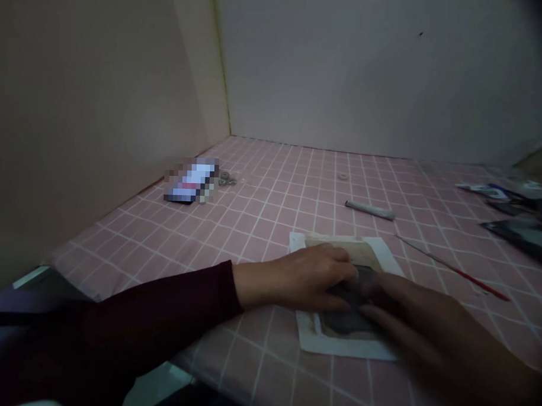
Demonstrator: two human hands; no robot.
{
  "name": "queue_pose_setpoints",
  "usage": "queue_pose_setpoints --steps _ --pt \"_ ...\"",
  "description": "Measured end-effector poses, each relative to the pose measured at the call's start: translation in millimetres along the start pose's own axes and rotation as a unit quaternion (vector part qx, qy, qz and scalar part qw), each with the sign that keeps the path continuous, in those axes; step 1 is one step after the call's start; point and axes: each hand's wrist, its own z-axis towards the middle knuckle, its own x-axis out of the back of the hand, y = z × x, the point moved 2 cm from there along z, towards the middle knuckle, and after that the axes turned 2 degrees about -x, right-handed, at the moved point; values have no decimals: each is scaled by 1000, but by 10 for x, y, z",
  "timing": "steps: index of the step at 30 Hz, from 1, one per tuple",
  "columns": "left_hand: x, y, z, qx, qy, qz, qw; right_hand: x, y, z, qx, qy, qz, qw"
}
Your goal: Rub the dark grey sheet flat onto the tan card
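Bare and blurred, the right forearm (474, 352) fills the lower right corner; opposite it, a dark maroon sleeve (169, 306) covers the left arm. Both hands meet over a dark grey flat piece (347, 323), soft-looking, its edges partly hidden. It lies on a white sheet (337, 346) with a brownish stained middle, on a pink gridded tablecloth (136, 245).

The left hand (313, 275) rests palm down on the left side, thumb apart from the curled fingers; whether the tips pinch the piece, I cannot tell. The right hand (407, 305) is too blurred to show whether its fingers grip or only press.

Judging by the pose, the left hand steadies while the right works the surface. Done well, this calls for a firm, flat left hand, light and even right-hand pressure, and a sheet kept from sliding or creasing. Fingertips digging in could dent the piece.

Right of the sheet lies a slim red-handled tool (481, 284); beyond, a grey rod (370, 210).
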Motion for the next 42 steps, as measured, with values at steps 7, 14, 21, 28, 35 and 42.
queue_pose_setpoints --steps 7,14,21,28,35,42 --pt "-9 -5 2 2 4 -7 1000 27 -89 9 13 -19 59 998" --pt "11 13 8 16 -7 -27 999 -15 -34 34 22 -30 43 998" --pt "17 11 9 18 -11 -29 999 -12 -76 -38 24 -78 58 995" --pt "16 11 8 41 -7 -23 999 28 -48 -20 -4 -22 32 999" --pt "-6 2 4 50 -7 -24 998 42 -62 -7 22 -6 46 999" --pt "7 14 23 56 -5 -40 998 47 -16 45 26 12 12 1000"
